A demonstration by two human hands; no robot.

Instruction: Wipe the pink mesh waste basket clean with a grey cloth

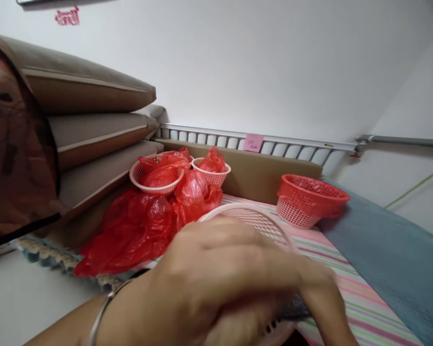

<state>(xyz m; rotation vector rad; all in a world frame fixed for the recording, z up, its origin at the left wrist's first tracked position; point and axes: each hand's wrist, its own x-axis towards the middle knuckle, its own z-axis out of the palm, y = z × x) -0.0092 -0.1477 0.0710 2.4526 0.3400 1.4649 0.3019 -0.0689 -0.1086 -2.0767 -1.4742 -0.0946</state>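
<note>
My left hand (223,278), blurred and with a silver bangle on the wrist, lies across the near rim of a pale pink mesh basket (252,218) and grips it, fingers curled over its right side. Something dark (292,307) shows under the fingers. A patch of skin (234,331) below that hand could be my right hand; its state is hidden. Behind the basket lies a heap of red plastic bags (137,230). Two small pale baskets (155,175), (212,170) at the back hold more red bags. A red mesh basket (306,199) stands empty on the right.
The baskets rest on a striped cloth (357,298) with a blue-grey cover (389,254) to its right. Stacked tan cushions (94,129) fill the left, a brown board (260,173) and a metal rail (292,144) run along the white wall behind.
</note>
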